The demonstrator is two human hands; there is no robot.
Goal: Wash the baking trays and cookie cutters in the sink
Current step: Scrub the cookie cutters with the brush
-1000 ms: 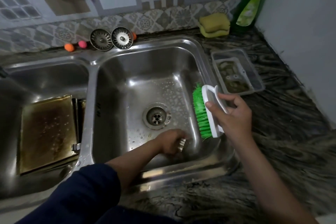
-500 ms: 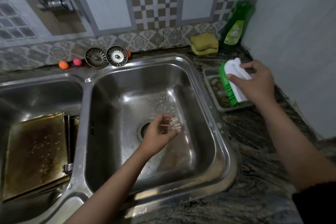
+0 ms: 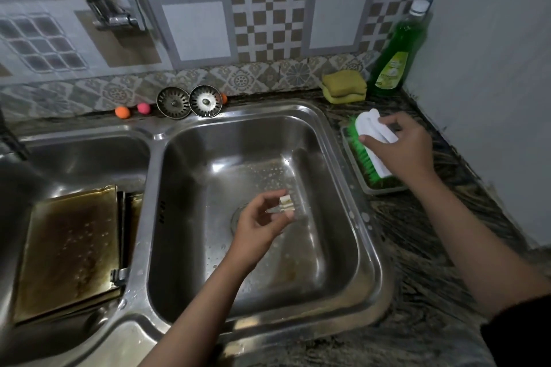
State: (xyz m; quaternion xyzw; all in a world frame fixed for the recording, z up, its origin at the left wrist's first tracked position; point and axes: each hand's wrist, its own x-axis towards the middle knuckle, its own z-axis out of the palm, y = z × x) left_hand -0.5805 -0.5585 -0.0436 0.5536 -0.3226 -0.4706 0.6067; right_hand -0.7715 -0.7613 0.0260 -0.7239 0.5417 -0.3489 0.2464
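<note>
While the left hand (image 3: 262,225) pinches a small pale metal cookie cutter (image 3: 286,204) between thumb and fingertips, it holds the piece up over the drain (image 3: 238,214) of the right-hand stainless steel basin (image 3: 343,247), clear of the basin floor. A second ago that hand was low against the near wall of the basin with the cutter down by the metal; it has since lifted and turned palm-up, so the cutter now sits in open air where it can be looked over or rinsed.

Away to the right of that hand, the right hand (image 3: 399,149) has its fingers curled over the white handle of a green-bristled plastic scrubbing brush (image 3: 369,146). That brush was poised just beside the cutter a second ago; it has now been carried out over the clear shallow plastic container (image 3: 384,188) on the dark marbled counter, bristles turned down into it. Judged from this, the scrubbing of this cutter looks finished or paused, either for more soap or to put the brush away.

Left of the holding hand, in the other basin, browned rectangular baking trays (image 3: 68,250) lie stacked and still look stained, so most of the washing appears to remain. Beyond the right hand stand a yellow sponge (image 3: 344,85) and a green bottle of dish liquid (image 3: 393,59).
</note>
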